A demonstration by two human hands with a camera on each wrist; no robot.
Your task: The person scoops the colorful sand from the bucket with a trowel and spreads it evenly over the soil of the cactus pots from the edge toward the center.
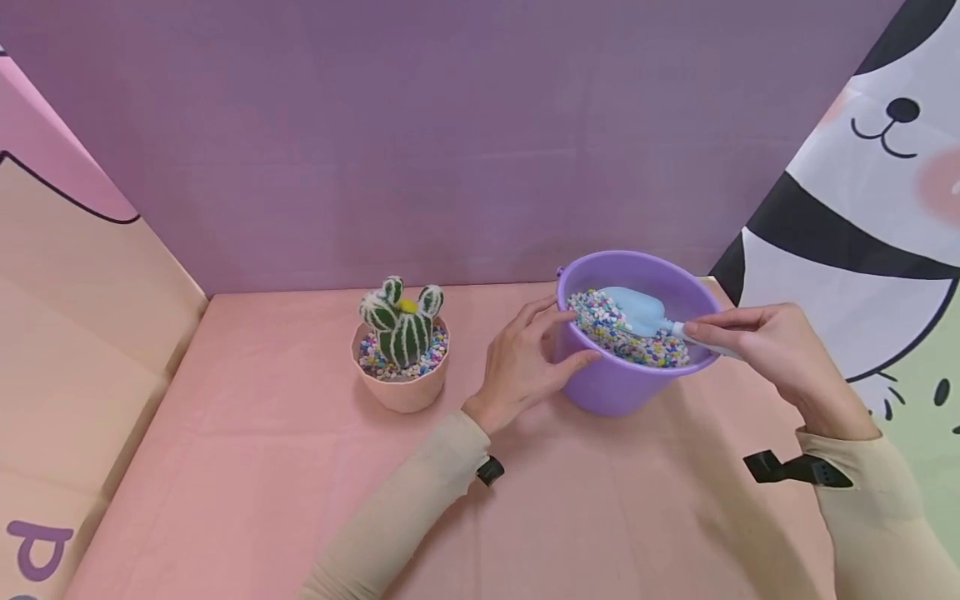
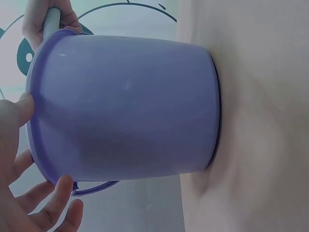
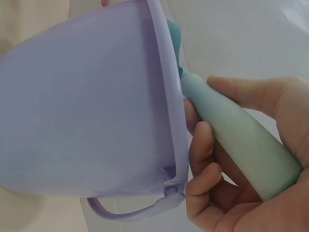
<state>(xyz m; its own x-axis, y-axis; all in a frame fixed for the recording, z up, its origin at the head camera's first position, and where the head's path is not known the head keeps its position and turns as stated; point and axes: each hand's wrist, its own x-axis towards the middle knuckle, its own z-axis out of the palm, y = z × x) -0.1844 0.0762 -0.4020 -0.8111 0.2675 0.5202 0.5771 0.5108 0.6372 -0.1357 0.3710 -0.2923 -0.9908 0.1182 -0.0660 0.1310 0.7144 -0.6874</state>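
A purple bucket (image 1: 611,392) holds small multicoloured pebbles (image 1: 600,321). At its left rim is my left hand (image 1: 521,362), gripping the edge with thumb and index finger while the other fingers spread along the outside. My right hand (image 1: 776,346) grips the pale handle (image 3: 241,140) of a light blue scoop (image 1: 637,310), thumb along the top and fingers curled beneath. The scoop's blade lies inside the bucket on the pebbles, its handle crossing the right rim. In the right wrist view the bucket wall hides most of the blade.
Left of the bucket, a potted cactus (image 1: 405,342) with a yellow flower stands in a peach pot (image 1: 405,393) with similar pebbles. A purple backdrop (image 1: 450,150) rises behind the pink table surface (image 1: 262,467). Printed panels flank both sides. The bucket's handle (image 3: 130,212) hangs down.
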